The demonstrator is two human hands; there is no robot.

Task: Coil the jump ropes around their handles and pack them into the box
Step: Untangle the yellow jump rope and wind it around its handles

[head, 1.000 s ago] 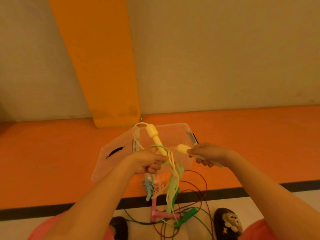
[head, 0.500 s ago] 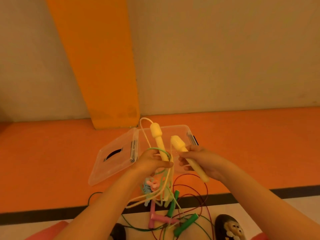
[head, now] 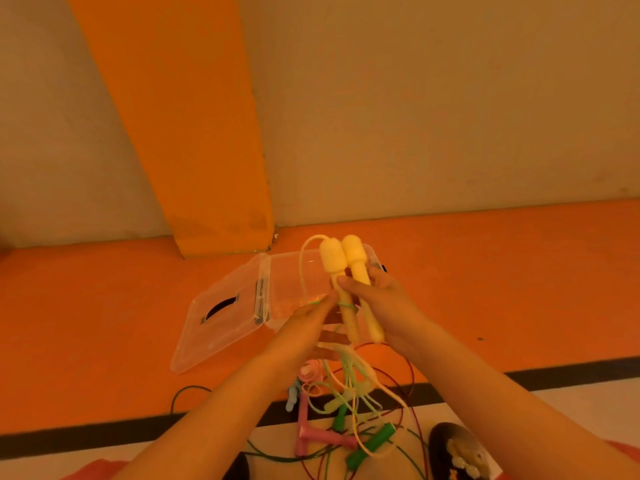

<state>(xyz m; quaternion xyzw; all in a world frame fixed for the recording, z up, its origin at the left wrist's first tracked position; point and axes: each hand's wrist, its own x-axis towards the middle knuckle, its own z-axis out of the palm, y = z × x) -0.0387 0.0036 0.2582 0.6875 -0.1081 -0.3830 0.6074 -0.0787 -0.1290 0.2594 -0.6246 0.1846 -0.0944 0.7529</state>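
two pale yellow jump rope handles (head: 341, 268) stand upright, touching, bulb ends up, before a clear plastic box (head: 294, 282) whose lid (head: 221, 317) lies open leftward, with pink handles (head: 322, 436), green handles (head: 370, 445) and tangled cords (head: 349, 382) on the floor nearer.

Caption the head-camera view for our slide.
Right hand grips two yellow handles side by side, left hand flat beside them, open clear box beyond.

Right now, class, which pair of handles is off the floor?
The yellow pair, gripped in the right hand; pink pair and green pair lie on the floor.
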